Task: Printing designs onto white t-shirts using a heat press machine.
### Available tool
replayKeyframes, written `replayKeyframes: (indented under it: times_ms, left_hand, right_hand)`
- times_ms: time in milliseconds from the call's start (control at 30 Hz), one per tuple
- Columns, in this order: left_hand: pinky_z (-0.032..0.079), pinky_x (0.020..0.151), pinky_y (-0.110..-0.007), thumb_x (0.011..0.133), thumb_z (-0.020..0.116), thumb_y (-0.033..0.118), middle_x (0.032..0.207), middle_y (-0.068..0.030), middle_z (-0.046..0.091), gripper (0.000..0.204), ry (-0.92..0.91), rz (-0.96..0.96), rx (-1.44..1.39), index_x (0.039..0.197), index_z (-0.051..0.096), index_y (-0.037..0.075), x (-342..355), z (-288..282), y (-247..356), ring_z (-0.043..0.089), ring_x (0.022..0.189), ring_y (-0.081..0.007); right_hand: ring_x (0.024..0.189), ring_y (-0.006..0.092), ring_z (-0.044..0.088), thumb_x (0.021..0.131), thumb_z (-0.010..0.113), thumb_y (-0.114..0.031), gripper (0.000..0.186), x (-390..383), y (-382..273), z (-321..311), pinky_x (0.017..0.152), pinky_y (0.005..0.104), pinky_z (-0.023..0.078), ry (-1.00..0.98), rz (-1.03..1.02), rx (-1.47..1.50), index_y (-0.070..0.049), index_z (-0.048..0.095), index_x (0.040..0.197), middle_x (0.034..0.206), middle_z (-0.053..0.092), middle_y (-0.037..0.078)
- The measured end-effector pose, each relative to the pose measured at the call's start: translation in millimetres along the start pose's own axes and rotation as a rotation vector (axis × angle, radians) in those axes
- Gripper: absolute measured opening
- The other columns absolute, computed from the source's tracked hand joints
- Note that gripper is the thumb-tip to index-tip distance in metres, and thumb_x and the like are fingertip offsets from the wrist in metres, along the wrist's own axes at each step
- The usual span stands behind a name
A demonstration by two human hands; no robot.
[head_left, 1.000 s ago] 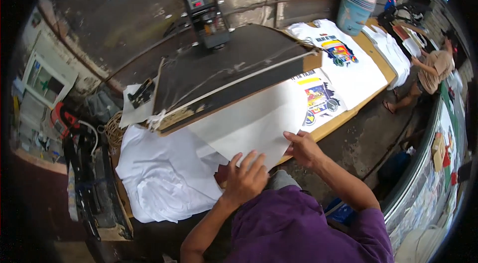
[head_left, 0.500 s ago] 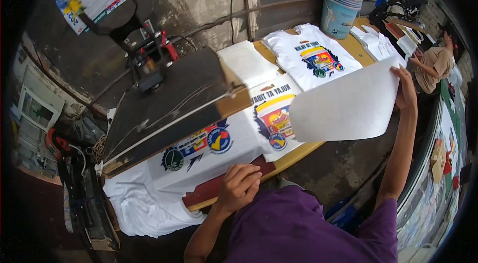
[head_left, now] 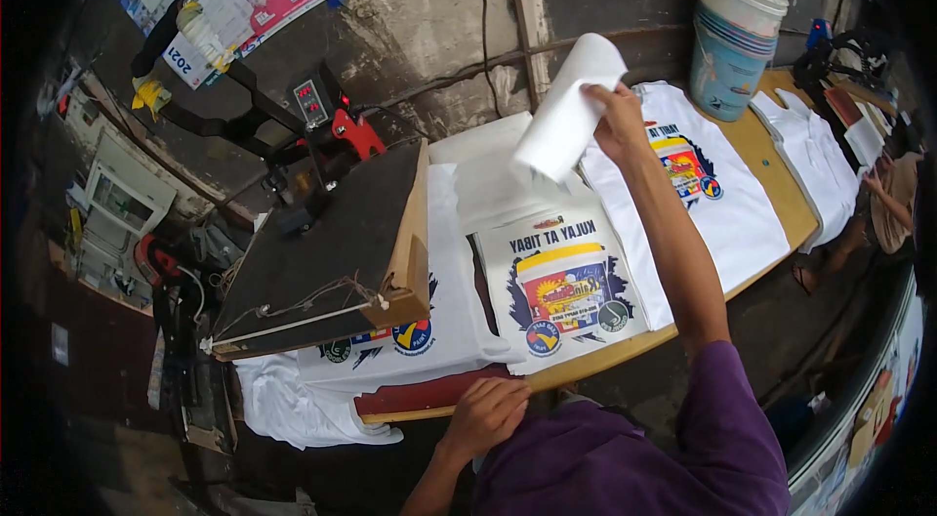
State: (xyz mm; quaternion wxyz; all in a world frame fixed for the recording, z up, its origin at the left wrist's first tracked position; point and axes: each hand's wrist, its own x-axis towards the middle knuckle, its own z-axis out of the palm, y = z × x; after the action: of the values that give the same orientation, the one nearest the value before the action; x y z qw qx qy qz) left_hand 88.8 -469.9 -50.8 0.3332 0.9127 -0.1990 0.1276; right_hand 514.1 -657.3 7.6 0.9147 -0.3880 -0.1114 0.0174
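Note:
My right hand point(head_left: 613, 121) is closed on the edge of a curled white paper sheet point(head_left: 566, 111), raised over the far part of the table. Below the sheet lies a stack of printed transfer papers point(head_left: 576, 296) with mirrored lettering and a paint-bucket picture. My left hand point(head_left: 488, 413) rests by the table's near edge, fingers curled in, with nothing visible in them. In front of it, a white printed shirt point(head_left: 454, 321) lies partly beneath the raised black heat press plate point(head_left: 322, 243). A finished-looking printed white shirt point(head_left: 717, 223) lies right of the papers.
Stacked plastic buckets point(head_left: 734, 38) stand at the far right of the yellow-edged table point(head_left: 781, 160). More white shirts point(head_left: 810, 169) lie beyond. White cloth point(head_left: 293, 409) hangs at the near left. The press handle point(head_left: 185, 57) rises at far left. Another person point(head_left: 898, 189) is at right.
My right hand has swung the paper sheet leftward from the table's right side, and the sheet has curled up. My left hand stays near the edge. The view has shifted.

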Motion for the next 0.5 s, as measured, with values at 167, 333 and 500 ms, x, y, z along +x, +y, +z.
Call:
replayKeyframes:
  times_ms: [167, 333, 500]
  left_hand:
    - [0.054, 0.080, -0.039, 0.083, 0.071, 0.005, 0.102, -0.0086, 0.071, 0.016, 0.092, -0.204, 0.076, 0.098, 0.072, 0.002, -28, 0, -5, 0.068, 0.090, -0.0274]
    - [0.055, 0.080, -0.038, 0.083, 0.071, 0.005, 0.101, -0.0081, 0.071, 0.014, 0.117, -0.281, 0.093, 0.097, 0.072, 0.002, -34, 13, -5, 0.068, 0.089, -0.0267]
    - [0.055, 0.080, -0.038, 0.084, 0.070, 0.006, 0.102, -0.0082, 0.071, 0.014, 0.119, -0.347, 0.093, 0.097, 0.072, 0.002, -28, 21, -3, 0.068, 0.090, -0.0270]
  right_hand:
    - [0.087, 0.0265, 0.069, 0.079, 0.063, 0.009, 0.034, -11, 76, -72, 0.077, 0.0379, 0.062, 0.310, 0.126, -0.011, 0.004, 0.058, 0.112, 0.102, 0.066, 0.013]
    - [0.094, 0.0294, 0.068, 0.076, 0.065, 0.010, 0.053, -47, 211, -140, 0.078, 0.0401, 0.059, 0.486, 0.269, -0.192, 0.006, 0.054, 0.127, 0.113, 0.067, 0.016]
    - [0.075, 0.0203, 0.065, 0.072, 0.063, 0.004, 0.030, -69, 287, -148, 0.068, 0.0328, 0.052, 0.599, 0.306, -0.313, 0.002, 0.066, 0.102, 0.085, 0.069, 0.008]
